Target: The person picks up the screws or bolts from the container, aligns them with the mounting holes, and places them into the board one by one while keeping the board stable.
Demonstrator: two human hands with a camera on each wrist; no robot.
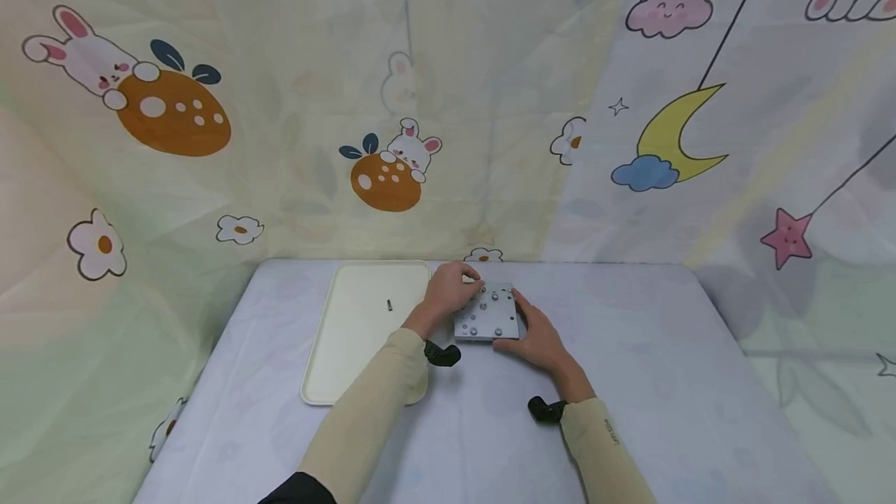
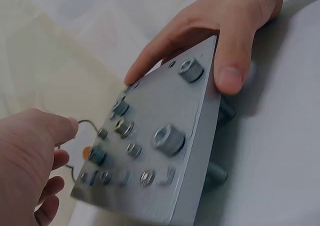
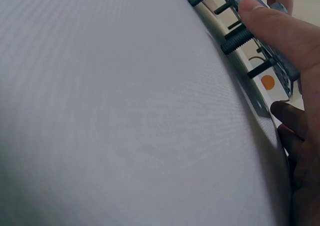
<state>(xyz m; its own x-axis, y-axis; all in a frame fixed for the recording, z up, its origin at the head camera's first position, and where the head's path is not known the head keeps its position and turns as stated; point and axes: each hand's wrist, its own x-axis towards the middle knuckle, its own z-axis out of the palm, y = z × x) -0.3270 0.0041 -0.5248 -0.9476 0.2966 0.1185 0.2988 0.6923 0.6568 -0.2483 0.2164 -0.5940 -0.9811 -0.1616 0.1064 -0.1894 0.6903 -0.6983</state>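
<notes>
A flat silver metal plate [image 1: 500,313] has several socket-head screws of different sizes standing in its top face. Their threaded shanks stick out below it, as the right wrist view shows. My right hand [image 1: 540,339] grips the plate from the right, its thumb [image 2: 232,73] on the near edge and its fingers along the far one. Beside the plate's far left corner is my left hand [image 1: 451,290]. Its fingers are loosely bent close to a small screw [image 2: 102,133], with a slight gap between. No object shows in that hand, though its inner side is partly hidden.
On the left lies a cream tray [image 1: 332,348], partly under the left forearm, with one small dark screw [image 1: 390,305] in it. A pale cloth [image 1: 630,379] covers the table. A printed curtain [image 1: 294,138] hangs just behind the table's far edge.
</notes>
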